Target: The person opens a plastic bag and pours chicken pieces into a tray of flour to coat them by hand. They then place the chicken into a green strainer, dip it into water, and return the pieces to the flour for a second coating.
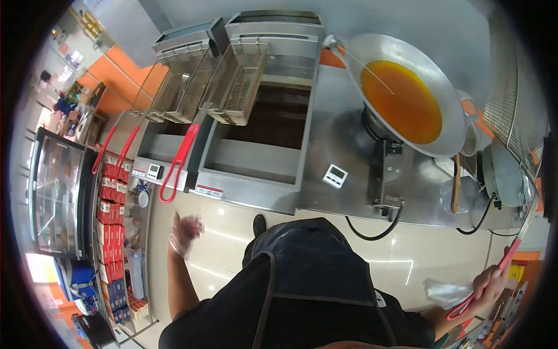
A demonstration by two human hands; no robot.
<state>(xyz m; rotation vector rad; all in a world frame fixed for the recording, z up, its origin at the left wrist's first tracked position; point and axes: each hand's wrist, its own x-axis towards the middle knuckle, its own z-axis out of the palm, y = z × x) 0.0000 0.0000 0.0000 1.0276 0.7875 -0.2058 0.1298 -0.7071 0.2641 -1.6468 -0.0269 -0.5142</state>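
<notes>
At the lower right, my right hand (pixel 490 281) is closed round the red handle (pixel 509 255) of a wire mesh basket (pixel 511 81), which rises along the right edge. A clear plastic glove or bag (pixel 446 292) hangs beside that forearm. On the left, my left hand (pixel 186 231), in a clear glove, is raised over the floor with its fingers apart, holding nothing. It is nearest to the red handle (pixel 181 160) of a fryer basket (pixel 244 81). A wide metal wok (pixel 450 110) of orange oil (pixel 401 102) sits on a burner.
Two fryers (pixel 250 192) stand at centre left, with more baskets (pixel 183 87) over the farther one. A white timer (pixel 335 175) lies on the steel counter (pixel 325 200). Wooden-handled tool (pixel 456 183), black cables and a pan (pixel 504 174) are at right; shelved boxes (pixel 110 235) at left.
</notes>
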